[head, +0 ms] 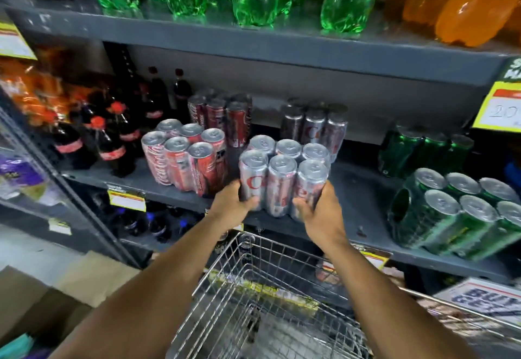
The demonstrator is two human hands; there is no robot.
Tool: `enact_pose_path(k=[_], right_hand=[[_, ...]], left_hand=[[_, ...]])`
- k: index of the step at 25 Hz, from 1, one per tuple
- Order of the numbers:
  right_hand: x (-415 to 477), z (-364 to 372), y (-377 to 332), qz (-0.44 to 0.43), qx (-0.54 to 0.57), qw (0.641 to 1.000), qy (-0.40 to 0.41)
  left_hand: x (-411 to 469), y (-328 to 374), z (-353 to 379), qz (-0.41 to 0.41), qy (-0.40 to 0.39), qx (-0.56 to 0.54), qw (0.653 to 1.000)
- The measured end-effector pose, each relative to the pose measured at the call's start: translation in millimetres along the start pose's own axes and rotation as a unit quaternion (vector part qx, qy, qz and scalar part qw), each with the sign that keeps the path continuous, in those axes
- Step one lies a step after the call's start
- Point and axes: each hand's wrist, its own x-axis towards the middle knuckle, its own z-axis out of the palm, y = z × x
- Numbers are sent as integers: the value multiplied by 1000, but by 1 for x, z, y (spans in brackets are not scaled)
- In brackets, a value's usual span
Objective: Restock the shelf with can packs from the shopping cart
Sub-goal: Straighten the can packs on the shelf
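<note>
A shrink-wrapped pack of six silver cans (283, 178) is clasped from both sides, the left hand (231, 203) and right hand (321, 215) each wrapped around its lower corners. The pack is set at the front edge of the dark grey metal shelf (363, 189), above the wire shopping cart (253, 288), between a red can pack (186, 158) and green can packs (456, 212).

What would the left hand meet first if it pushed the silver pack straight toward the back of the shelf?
Probably the second silver can pack standing behind the held silver can pack. The left hand points there, but depth is unclear.
</note>
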Motion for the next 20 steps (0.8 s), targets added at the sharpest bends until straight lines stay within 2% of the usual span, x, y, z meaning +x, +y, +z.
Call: enact_pose_path(k=[6, 15, 20], right_hand=[[-12, -37, 25, 26, -44, 998, 38], [3, -42, 25, 44, -55, 997, -9], [3, -38, 29, 45, -69, 997, 6]], left_hand=[[-11, 23, 28, 37, -45, 15, 998], [-13, 22, 36, 32, -14, 45, 998], [-12, 20, 38, 37, -10, 45, 998]])
